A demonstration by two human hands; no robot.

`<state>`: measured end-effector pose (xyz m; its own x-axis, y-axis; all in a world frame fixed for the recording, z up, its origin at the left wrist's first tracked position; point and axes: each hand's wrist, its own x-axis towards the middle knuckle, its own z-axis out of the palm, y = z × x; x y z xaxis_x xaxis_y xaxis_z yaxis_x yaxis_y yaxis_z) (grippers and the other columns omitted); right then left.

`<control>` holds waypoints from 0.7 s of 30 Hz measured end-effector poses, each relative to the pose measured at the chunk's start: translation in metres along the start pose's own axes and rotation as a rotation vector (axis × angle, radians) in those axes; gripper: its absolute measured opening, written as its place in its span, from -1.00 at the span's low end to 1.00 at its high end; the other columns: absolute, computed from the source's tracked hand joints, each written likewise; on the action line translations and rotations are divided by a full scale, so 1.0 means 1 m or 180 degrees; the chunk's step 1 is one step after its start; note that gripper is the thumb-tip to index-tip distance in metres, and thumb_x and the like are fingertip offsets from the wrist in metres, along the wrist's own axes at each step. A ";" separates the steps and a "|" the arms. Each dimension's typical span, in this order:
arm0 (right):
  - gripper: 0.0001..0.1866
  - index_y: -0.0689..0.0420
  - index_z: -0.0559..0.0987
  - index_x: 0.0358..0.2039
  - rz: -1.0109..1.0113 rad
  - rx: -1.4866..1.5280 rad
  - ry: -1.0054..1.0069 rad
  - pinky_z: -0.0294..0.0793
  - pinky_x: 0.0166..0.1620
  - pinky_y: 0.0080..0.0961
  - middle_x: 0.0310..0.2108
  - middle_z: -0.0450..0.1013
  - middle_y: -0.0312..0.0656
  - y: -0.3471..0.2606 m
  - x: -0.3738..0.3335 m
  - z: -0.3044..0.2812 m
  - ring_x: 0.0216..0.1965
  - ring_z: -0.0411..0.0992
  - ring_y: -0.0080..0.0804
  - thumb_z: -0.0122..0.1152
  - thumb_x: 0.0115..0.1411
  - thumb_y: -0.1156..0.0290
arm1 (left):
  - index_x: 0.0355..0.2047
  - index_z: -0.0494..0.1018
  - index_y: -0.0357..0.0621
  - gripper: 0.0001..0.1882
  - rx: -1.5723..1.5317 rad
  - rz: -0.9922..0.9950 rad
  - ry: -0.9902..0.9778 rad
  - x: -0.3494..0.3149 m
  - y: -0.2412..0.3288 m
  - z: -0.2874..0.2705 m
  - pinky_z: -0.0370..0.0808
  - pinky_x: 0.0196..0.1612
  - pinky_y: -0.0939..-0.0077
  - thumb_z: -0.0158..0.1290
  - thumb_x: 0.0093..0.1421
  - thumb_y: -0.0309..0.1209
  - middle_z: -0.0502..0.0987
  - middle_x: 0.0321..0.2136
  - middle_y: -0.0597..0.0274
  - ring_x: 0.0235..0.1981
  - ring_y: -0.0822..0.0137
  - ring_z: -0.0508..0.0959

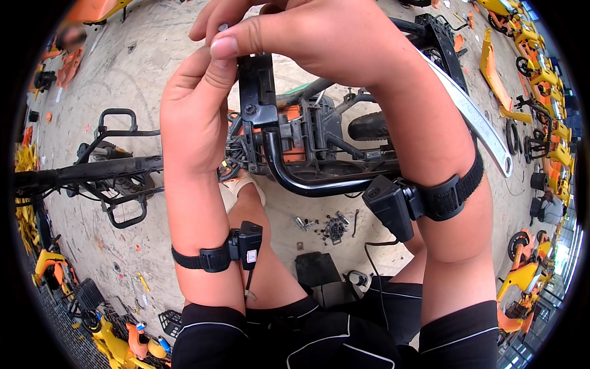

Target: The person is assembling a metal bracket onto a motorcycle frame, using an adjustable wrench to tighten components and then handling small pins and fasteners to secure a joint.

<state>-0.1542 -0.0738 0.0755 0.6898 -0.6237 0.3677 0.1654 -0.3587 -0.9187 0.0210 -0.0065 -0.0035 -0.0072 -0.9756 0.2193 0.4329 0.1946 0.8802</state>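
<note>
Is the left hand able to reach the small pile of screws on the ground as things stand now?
Probably yes. The left hand is up at the black bracket, and the pile of screws lies uncovered below the black tube; the hand must first go around it.

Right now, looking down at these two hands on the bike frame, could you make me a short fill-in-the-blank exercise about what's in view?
1. Both the left hand and the right hand work at the top of a flat ____ metal bracket.
2. Each forearm wears a black strap carrying a small black ____.
3. A pile of small dark screws and bolts lies on the sandy ____ between the person's legs.
4. The curved bicycle mudguard by the right forearm is coloured ____.

Missing words: black; box; ground; white
</note>
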 end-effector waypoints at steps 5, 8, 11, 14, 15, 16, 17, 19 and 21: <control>-0.84 0.31 0.68 -0.19 -0.0329 0.0213 -0.0099 0.53 -0.08 -0.52 -0.23 0.64 -0.16 0.006 0.003 0.003 -0.19 0.55 -0.50 0.32 0.26 0.50 | 0.10 0.56 -0.29 -0.66 -0.0234 -0.0025 0.0008 -0.001 -0.001 0.005 0.55 -0.01 0.53 0.03 0.49 -0.31 0.66 -0.11 0.19 -0.07 0.44 0.60; -0.82 0.31 0.68 -0.19 0.0063 -0.0216 -0.0102 0.53 -0.07 -0.50 -0.24 0.63 -0.14 -0.008 -0.002 -0.003 -0.20 0.55 -0.47 0.32 0.26 0.46 | 0.22 0.41 -0.32 -0.60 0.0021 0.0015 -0.0007 0.001 -0.003 0.005 0.59 0.10 0.31 -0.05 0.51 -0.32 0.54 0.11 0.02 0.10 0.21 0.58; -0.80 0.30 0.68 -0.22 0.0058 -0.0734 0.0223 0.54 -0.10 -0.48 -0.26 0.63 -0.13 -0.018 -0.007 0.001 -0.23 0.55 -0.47 0.34 0.24 0.42 | 0.23 0.40 -0.32 -0.60 -0.0088 -0.0096 0.0102 0.001 -0.003 0.007 0.61 0.07 0.34 -0.01 0.49 -0.34 0.54 0.10 0.01 0.08 0.21 0.59; -0.79 0.29 0.68 -0.25 0.0254 -0.0663 0.0345 0.56 -0.15 -0.47 -0.32 0.63 -0.13 -0.022 -0.008 0.000 -0.27 0.55 -0.48 0.37 0.20 0.40 | 0.22 0.41 -0.31 -0.60 -0.0181 -0.0064 0.0227 0.000 -0.004 0.011 0.61 0.07 0.34 0.03 0.47 -0.35 0.55 0.09 0.02 0.05 0.22 0.60; -0.79 0.29 0.68 -0.26 0.0138 -0.0918 0.0390 0.56 -0.16 -0.47 -0.34 0.63 -0.14 -0.018 -0.006 0.004 -0.29 0.55 -0.48 0.38 0.20 0.40 | 0.16 0.46 -0.30 -0.62 -0.0283 -0.0100 0.0311 0.000 -0.004 0.012 0.61 0.01 0.41 0.08 0.44 -0.35 0.58 0.02 0.08 0.00 0.28 0.61; -0.79 0.29 0.68 -0.26 0.0111 -0.0965 0.0403 0.56 -0.17 -0.48 -0.36 0.63 -0.15 -0.016 -0.002 0.005 -0.30 0.55 -0.49 0.39 0.19 0.40 | 0.11 0.52 -0.30 -0.65 -0.0386 -0.0135 0.0396 -0.001 -0.004 0.013 0.61 -0.05 0.49 0.12 0.42 -0.34 0.62 -0.05 0.13 -0.05 0.35 0.61; -0.79 0.29 0.68 -0.26 0.0084 -0.1013 0.0416 0.56 -0.18 -0.48 -0.38 0.63 -0.15 -0.013 -0.001 0.007 -0.32 0.55 -0.49 0.39 0.19 0.40 | 0.06 0.57 -0.29 -0.67 -0.0510 -0.0131 0.0403 0.000 -0.005 0.014 0.60 -0.10 0.56 0.17 0.40 -0.34 0.66 -0.12 0.19 -0.10 0.41 0.62; -0.80 0.29 0.68 -0.26 0.0126 -0.0740 0.0367 0.56 -0.19 -0.49 -0.40 0.63 -0.16 -0.009 0.003 0.007 -0.34 0.55 -0.50 0.39 0.19 0.41 | 0.07 0.56 -0.30 -0.67 -0.0361 -0.0118 0.0470 0.001 -0.004 0.014 0.59 -0.08 0.55 0.15 0.42 -0.33 0.65 -0.11 0.19 -0.10 0.41 0.62; -0.82 0.29 0.68 -0.26 -0.0003 -0.0569 0.0280 0.55 -0.19 -0.50 -0.40 0.63 -0.16 -0.008 0.001 0.002 -0.34 0.55 -0.50 0.37 0.21 0.44 | 0.09 0.55 -0.31 -0.66 -0.0320 -0.0081 0.0392 0.001 -0.003 0.013 0.58 -0.06 0.55 0.12 0.44 -0.32 0.65 -0.10 0.19 -0.10 0.42 0.61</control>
<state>-0.1532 -0.0698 0.0830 0.6240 -0.6789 0.3869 0.0328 -0.4720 -0.8810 0.0082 -0.0070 -0.0005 0.0886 -0.9863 0.1389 0.5220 0.1647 0.8369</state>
